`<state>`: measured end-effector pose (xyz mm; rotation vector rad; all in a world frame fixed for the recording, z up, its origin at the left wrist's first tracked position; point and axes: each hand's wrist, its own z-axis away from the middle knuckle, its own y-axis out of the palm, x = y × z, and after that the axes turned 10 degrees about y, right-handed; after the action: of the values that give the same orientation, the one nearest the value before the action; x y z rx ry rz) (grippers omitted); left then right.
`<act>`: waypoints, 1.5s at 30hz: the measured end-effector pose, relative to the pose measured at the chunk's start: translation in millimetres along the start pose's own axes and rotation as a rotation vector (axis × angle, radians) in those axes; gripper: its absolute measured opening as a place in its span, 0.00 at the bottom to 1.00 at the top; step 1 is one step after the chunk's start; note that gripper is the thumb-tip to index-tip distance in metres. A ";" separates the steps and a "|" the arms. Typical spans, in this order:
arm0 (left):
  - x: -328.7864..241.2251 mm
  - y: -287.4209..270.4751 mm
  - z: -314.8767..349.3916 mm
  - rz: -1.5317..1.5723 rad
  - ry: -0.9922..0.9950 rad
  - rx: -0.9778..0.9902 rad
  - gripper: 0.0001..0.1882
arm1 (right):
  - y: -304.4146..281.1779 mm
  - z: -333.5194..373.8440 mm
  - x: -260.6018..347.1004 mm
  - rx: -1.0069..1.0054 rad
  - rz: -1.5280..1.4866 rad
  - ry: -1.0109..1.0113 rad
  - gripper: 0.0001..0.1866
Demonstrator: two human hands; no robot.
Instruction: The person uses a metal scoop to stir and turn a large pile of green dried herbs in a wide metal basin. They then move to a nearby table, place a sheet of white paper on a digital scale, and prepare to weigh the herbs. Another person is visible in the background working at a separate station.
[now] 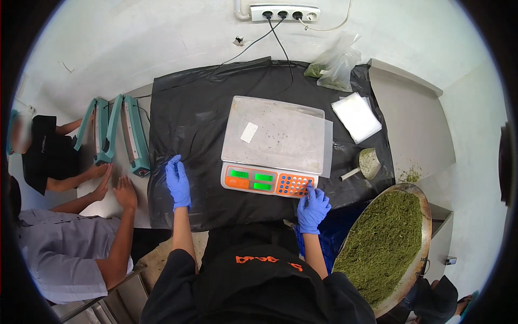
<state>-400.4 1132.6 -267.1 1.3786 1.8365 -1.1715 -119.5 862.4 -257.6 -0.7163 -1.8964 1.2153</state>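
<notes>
An electronic weighing scale [272, 146] with a flat clear-covered pan, green displays and an orange-and-blue keypad sits on black plastic sheeting [199, 124]. My right hand [313, 208], in a blue glove, has a fingertip on the right end of the scale's keypad. My left hand [178, 181], also blue-gloved, lies flat and open on the black sheeting to the left of the scale, holding nothing.
A large round pan [423, 205] heaped with green dried leaf stands at my right. A metal scoop [364, 164], a stack of clear bags [356, 116] and a bag of leaf [334, 67] lie behind. Two people on the left have hands near two teal heat sealers [127, 132].
</notes>
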 end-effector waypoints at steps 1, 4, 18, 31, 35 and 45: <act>0.2 0.7 0.4 0.020 -0.009 0.002 0.11 | 0.4 0.7 -1.1 -0.003 0.000 -0.012 0.23; -6.4 -4.8 1.4 -0.016 -0.017 0.022 0.11 | 2.7 2.3 -4.5 -0.007 0.009 -0.034 0.26; 0.7 -3.2 5.1 0.001 -0.035 0.006 0.11 | 5.8 1.2 -3.2 0.013 0.066 -0.031 0.27; 3.7 -14.7 4.9 -0.080 -0.038 0.025 0.11 | 5.5 2.2 -12.2 -0.092 -0.272 0.006 0.26; 6.9 -14.2 5.6 -0.062 -0.043 0.002 0.11 | 4.9 0.9 -12.2 -0.103 -0.242 -0.031 0.28; 9.7 -12.4 5.7 -0.070 -0.075 0.017 0.12 | 15.7 8.2 -15.1 -0.046 -0.083 -0.015 0.31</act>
<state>-415.6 1130.9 -273.9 1.2713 1.8394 -1.2597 -117.1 852.7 -278.7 -0.6473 -1.9525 1.1316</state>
